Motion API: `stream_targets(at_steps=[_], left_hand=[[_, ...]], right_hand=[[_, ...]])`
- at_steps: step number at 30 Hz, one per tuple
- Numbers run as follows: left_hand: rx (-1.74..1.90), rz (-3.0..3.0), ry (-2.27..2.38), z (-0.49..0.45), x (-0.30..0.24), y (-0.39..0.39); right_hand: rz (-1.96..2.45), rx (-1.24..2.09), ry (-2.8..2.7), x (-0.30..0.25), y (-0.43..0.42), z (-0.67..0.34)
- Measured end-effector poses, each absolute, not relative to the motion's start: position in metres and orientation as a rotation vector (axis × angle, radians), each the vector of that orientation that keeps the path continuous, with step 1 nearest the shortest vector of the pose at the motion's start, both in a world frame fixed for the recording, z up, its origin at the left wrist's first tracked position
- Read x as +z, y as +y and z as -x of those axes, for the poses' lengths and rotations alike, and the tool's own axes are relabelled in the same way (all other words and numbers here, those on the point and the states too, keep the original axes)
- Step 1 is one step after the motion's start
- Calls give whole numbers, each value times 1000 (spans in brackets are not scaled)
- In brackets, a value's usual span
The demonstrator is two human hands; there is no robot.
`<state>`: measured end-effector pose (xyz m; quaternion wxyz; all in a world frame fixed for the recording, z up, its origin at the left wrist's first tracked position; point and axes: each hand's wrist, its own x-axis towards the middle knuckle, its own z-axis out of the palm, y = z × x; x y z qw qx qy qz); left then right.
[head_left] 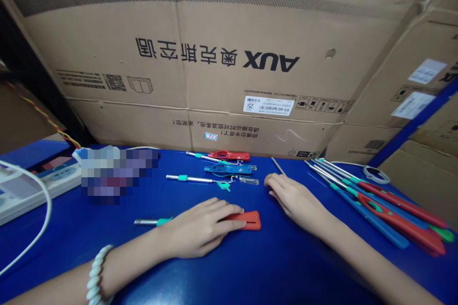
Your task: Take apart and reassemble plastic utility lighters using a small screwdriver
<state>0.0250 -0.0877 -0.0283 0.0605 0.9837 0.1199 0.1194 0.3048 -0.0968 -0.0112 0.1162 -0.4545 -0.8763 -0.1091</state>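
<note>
My left hand (205,226) lies over an orange plastic lighter handle (254,220), its fingers closed on it against the table. From under that wrist a metal lighter tube (146,222) with a teal band sticks out to the left. My right hand (293,200) is low over the table with curled fingers. Behind its knuckles a thin metal rod (278,166) points away; whether the fingers grip it is hidden. Beyond the hands lie a red lighter half-shell (232,156), a blue half-shell (229,168) and a metal tube (195,178) wired to a clear part (249,181).
Several long-nosed lighters (397,214) lie on the right of the blue table (214,274). At the left are a white power strip (66,174), a cable (48,205) and a blurred-out object (119,171). A large cardboard sheet (214,19) stands at the back.
</note>
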Motion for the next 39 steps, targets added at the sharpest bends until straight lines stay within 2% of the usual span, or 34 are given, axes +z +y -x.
stream_targets(at_steps=[6, 11, 18, 22, 30, 39], left_hand=[[373, -2984, 413, -22, -29, -81], [404, -3009, 406, -22, -32, -82], [489, -3039, 361, -23, -32, -83], [461, -3045, 367, -24, -33, -82], [447, -3043, 375, -23, -31, -83], [424, -3015, 397, -22, -34, -81]], right_hand=[[1335, -427, -2642, -11, -104, -299], [1047, -373, -2617, -15, -116, -278], [902, -784, -2620, -27, -120, -266], [867, -891, -2660, -27, -122, -264], [846, -881, -2647, -27, -122, -263], [951, -652, -2541, -27, -116, -269]])
